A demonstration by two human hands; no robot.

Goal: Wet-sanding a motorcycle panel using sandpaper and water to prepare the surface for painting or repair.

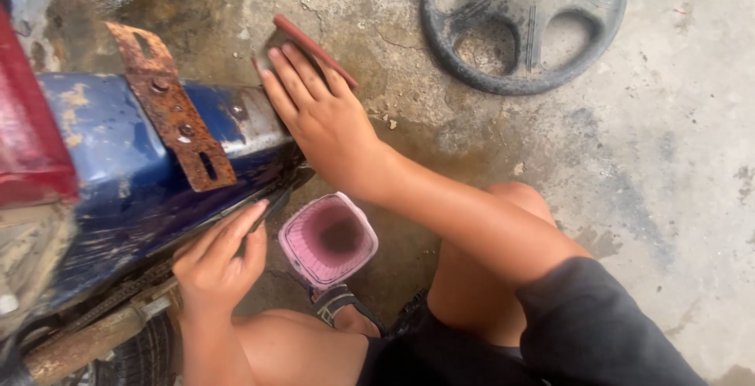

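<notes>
On the worn blue fender (pixel 134 174), reddish sandpaper (pixel 314 44) lies under the right hand (pixel 322 119).

Bare forearms, no sleeves, rings or watch on left hand (pixel 216 264) or right hand (pixel 318 115). Dark charcoal shorts (pixel 582 331) at 5 o'clock, knees bare. Dark strapped sandal (pixel 340 306) at 6 o'clock.
</notes>
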